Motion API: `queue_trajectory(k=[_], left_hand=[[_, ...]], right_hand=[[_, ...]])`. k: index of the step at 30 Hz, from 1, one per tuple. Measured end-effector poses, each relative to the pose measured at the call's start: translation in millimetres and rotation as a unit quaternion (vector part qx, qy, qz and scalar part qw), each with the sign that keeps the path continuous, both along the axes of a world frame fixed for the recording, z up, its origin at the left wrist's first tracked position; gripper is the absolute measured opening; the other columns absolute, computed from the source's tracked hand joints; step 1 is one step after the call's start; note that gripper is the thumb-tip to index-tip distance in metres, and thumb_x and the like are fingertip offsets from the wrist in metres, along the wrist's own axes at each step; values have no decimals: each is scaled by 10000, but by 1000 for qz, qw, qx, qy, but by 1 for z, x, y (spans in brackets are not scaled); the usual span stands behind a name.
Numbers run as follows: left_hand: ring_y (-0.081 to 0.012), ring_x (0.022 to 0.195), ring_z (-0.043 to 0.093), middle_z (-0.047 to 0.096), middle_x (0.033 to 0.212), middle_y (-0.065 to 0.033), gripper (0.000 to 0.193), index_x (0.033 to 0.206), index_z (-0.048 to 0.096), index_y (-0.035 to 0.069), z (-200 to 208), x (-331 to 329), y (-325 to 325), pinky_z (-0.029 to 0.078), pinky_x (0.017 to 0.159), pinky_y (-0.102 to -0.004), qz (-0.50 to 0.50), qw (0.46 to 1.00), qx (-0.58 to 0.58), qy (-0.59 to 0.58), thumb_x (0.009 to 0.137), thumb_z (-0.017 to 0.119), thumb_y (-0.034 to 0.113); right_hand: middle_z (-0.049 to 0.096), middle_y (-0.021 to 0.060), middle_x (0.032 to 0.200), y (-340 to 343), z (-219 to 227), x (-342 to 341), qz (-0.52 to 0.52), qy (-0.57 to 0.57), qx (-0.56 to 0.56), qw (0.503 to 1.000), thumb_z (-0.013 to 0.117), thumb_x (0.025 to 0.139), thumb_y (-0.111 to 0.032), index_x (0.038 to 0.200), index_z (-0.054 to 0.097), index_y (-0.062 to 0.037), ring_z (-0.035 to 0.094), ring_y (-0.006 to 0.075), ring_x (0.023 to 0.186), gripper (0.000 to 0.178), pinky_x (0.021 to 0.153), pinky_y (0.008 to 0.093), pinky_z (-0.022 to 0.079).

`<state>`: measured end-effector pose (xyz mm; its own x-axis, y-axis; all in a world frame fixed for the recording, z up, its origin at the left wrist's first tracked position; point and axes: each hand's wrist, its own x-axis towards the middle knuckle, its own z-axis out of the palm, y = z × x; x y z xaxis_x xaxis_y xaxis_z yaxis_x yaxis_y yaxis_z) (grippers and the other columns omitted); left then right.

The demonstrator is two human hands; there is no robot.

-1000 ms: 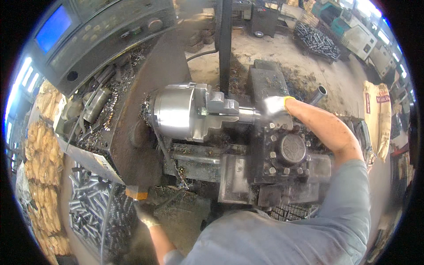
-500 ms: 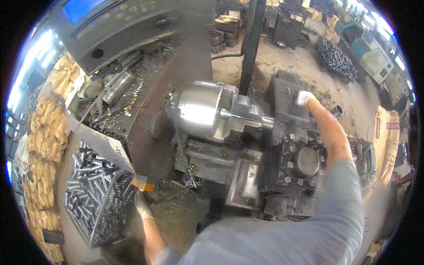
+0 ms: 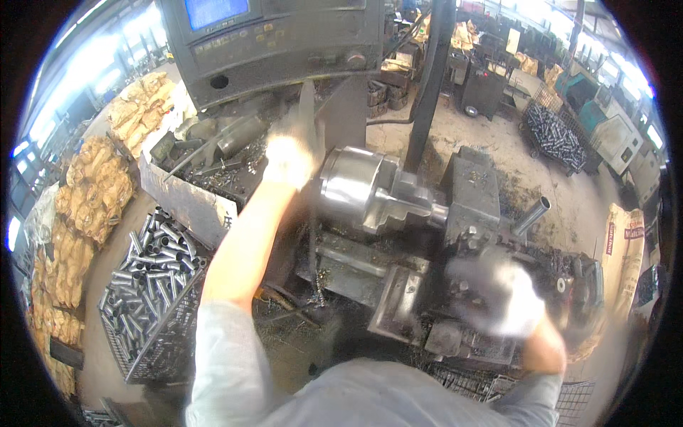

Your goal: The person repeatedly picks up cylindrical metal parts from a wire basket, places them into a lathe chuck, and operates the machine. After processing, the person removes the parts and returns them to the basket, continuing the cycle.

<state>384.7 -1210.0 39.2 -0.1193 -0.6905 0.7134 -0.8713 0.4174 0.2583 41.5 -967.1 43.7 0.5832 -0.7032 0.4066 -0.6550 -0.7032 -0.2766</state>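
1. The left hand point(image 3: 290, 156) has come up from its low place beside the crate point(image 3: 172, 324) of metal tubes point(image 3: 153, 281) and is now near the chuck point(image 3: 348, 186), on its left; the crate lies below and left of the hand.
2. The right hand point(image 3: 509, 299) has drawn back from the dark block point(image 3: 473, 188) to the tool post point(image 3: 464, 245); blur hides whether it touches.
3. That block, now uncovered, lies beyond the right hand.
4. The tilted tube point(image 3: 531, 215), earlier beside the right forearm point(image 3: 544, 349), now stands beyond the right hand.
5. Beyond the left hand, the control panel point(image 3: 284, 50) appears more level.
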Motion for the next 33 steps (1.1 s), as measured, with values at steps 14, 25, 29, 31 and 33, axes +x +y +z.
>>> queue_trajectory(k=[14,25,29,31,33], left_hand=[[-351,725,751,727,796,-177,81,1006,730,72,-159,-45,163,603,640,-415,-169,981,94,15,945,731,126],[-260,1195,725,736,1342,-106,376,1248,787,185,-546,165,877,596,950,-435,609,367,658,249,1004,608,409],[-395,1251,678,732,1295,-217,454,1240,771,62,-506,105,1087,548,1045,-439,760,318,395,406,1029,552,399],[-366,1213,704,732,1266,-251,393,1193,791,69,-483,56,1133,569,1001,-446,760,271,485,336,1048,549,343],[-326,1178,730,750,1247,-214,358,1167,802,77,-478,-2,1143,585,967,-444,702,252,614,257,1059,551,308]], right_hand=[[781,182,1115,74,-141,-6,21,-132,352,927,827,892,-202,1301,737,-45,774,288,953,447,821,388,619],[775,163,1193,90,-291,249,202,86,399,890,728,894,-266,1201,769,-79,742,360,1098,362,972,414,584],[769,187,1181,110,-383,348,298,167,288,895,723,878,-306,1164,779,-77,727,374,1120,370,971,433,572],[769,193,1158,116,-429,387,322,238,252,881,728,875,-314,1141,783,-71,725,382,1103,365,961,438,569],[767,202,1111,118,-466,415,323,320,221,863,735,864,-356,1087,790,-63,716,394,1086,372,943,442,561]])
